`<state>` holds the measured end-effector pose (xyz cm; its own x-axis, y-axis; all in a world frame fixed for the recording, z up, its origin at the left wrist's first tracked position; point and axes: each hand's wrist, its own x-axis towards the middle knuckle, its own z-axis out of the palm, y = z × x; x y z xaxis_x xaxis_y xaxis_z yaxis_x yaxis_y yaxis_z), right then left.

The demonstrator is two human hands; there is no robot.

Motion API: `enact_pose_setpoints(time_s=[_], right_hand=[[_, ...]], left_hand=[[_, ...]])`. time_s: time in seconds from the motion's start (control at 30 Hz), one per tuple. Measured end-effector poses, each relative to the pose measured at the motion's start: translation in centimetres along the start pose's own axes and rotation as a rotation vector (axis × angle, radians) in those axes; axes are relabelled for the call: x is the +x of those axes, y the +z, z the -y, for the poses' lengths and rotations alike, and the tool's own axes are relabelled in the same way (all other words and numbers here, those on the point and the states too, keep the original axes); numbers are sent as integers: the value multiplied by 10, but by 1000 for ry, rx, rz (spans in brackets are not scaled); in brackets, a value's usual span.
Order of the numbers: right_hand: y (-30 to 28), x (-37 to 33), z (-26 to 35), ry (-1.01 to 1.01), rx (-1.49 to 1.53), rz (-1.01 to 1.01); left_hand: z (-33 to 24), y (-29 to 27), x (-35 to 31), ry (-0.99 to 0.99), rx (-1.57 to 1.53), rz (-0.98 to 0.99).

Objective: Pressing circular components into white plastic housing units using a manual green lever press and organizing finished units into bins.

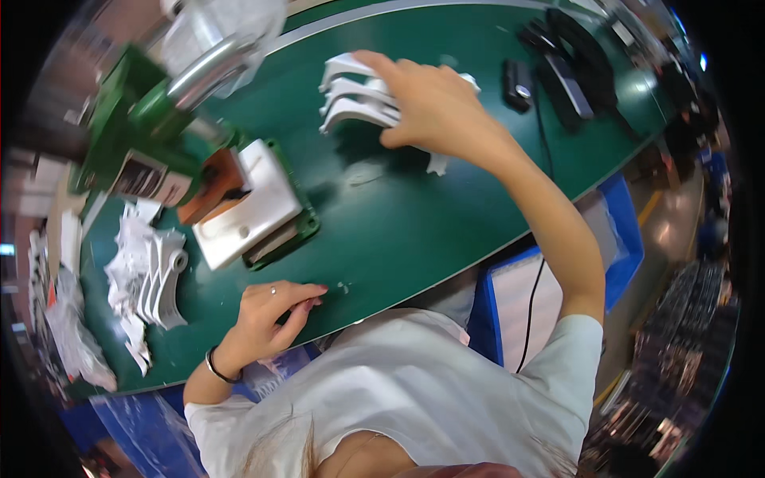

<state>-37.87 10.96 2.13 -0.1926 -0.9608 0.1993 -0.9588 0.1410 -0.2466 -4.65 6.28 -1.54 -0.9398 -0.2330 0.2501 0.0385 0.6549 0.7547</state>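
My right hand [442,107] reaches across the green table and grips a small stack of curved white plastic pieces [351,86]. Its thumb and fingers wrap round the stack's right end, hiding that part. White scraps poke out beside and below the hand. My left hand [275,312], with a ring and a dark bracelet, rests near the table's front edge. Its fingers are curled, thumb and index tips close together, and nothing shows in them. Just beyond it stands a green bench press [147,151] with a white block fixture [247,219] and a brown piece on its base.
More curved white pieces [163,283] lie at the left beside torn white scraps [127,259]. A clear plastic bag [76,331] sits at the left edge. A small black device [518,84] with a cable and a black strap are at the far right. Blue-rimmed bins [550,295] stand below the table's edge.
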Motion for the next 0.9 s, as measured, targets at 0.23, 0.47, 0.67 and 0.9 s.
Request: enact_pose_setpoints(time_s=[0.23, 0.47, 0.67, 0.9], right_hand=[[12, -12, -33, -19, 11, -11], [-82, -84, -61, -63, -29, -361], [-190, -285, -170, 493, -22, -752], [-78, -485, -439, 1074, -263, -415]], left_hand=[[-4, 31, 22, -146, -98, 44], [-31, 73, 55, -16, 153, 119], [-57, 139, 119, -11, 300, 295], [-78, 201, 179, -94, 817, 320]])
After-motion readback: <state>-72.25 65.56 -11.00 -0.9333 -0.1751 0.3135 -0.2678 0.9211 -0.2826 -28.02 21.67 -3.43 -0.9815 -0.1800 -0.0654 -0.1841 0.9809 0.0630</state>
